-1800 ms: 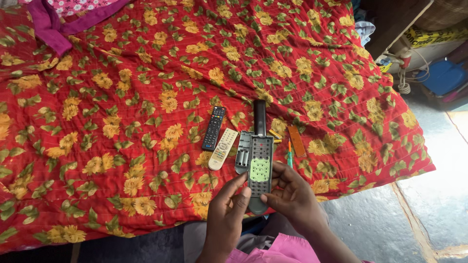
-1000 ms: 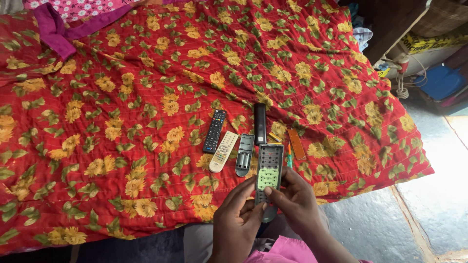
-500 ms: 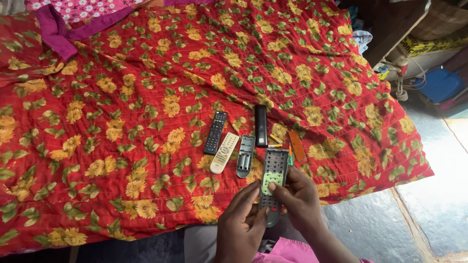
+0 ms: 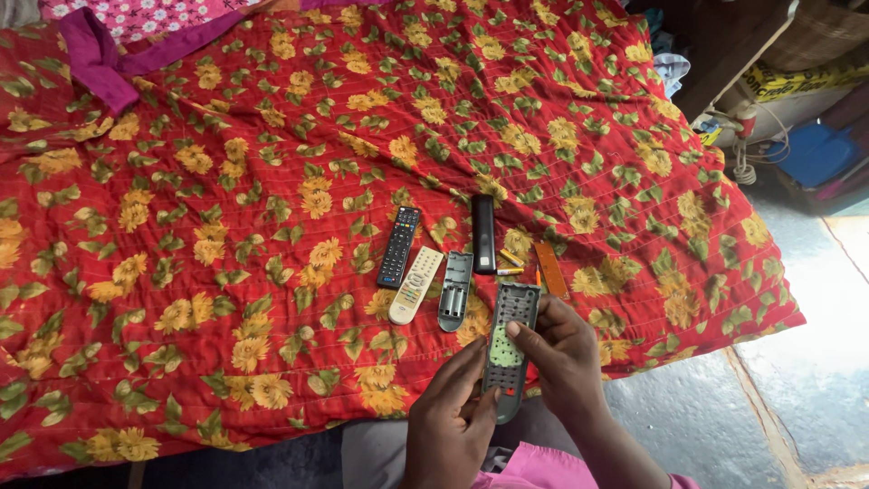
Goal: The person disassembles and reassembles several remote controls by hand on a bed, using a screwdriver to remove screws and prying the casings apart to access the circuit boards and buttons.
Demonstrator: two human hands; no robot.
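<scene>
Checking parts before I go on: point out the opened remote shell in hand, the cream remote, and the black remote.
opened remote shell (image 4: 509,349), head view, green keypad membrane.
cream remote (image 4: 415,285), head view, button face.
black remote (image 4: 398,246), head view, mid keypad.

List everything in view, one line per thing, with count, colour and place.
opened remote shell: 1, grey with a pale green pad, held in both hands
black remote: 1, black, on the quilt
white remote: 1, off-white, beside the black remote
grey cover: 1, grey, right of the white remote
black bar: 1, black, above the grey cover
quilt: 1, red with yellow flowers, over the bed
blue container: 1, blue, floor at far right
left hand: 1, at the shell's lower end
right hand: 1, along the shell's right side
</scene>
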